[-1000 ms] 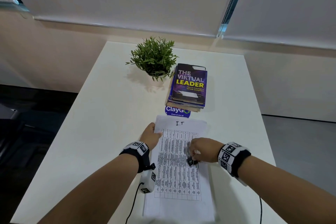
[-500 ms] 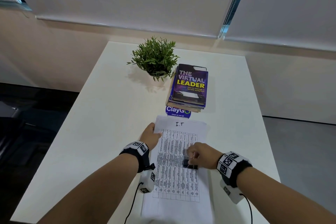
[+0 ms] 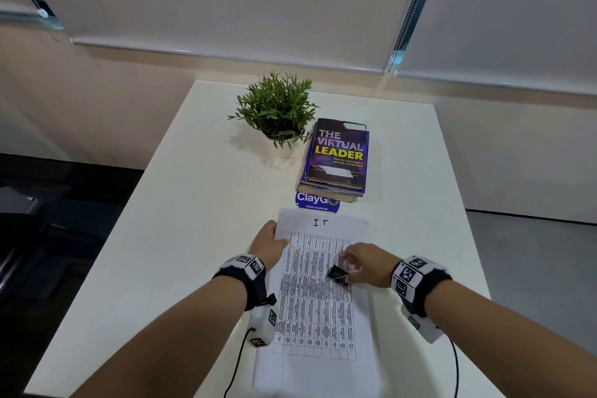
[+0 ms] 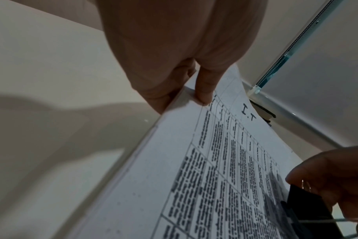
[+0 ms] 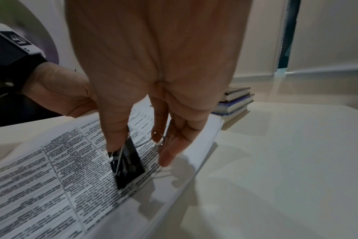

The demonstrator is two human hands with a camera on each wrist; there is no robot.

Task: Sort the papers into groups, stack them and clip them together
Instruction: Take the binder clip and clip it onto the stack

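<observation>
My left hand [image 3: 269, 244] pinches the far left edge of the paper stack [image 3: 318, 297], thumb on the top sheet marked "I.T" and fingers [image 4: 182, 71] curled under it, lifting that edge off the bench [image 3: 181, 203]. My right hand [image 3: 366, 263] grips a black binder clip [image 3: 337, 274] between thumb and fingers [image 5: 174, 145], just over the printed table. Books [image 3: 336, 160] lie well beyond the fingertips.

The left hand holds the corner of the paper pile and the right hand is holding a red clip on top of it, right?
Almost. The clip is black, not red, as the right wrist view shows. The rest is right: the left hand holds the corner of the paper pile and the right hand holds the clip on top.
</observation>
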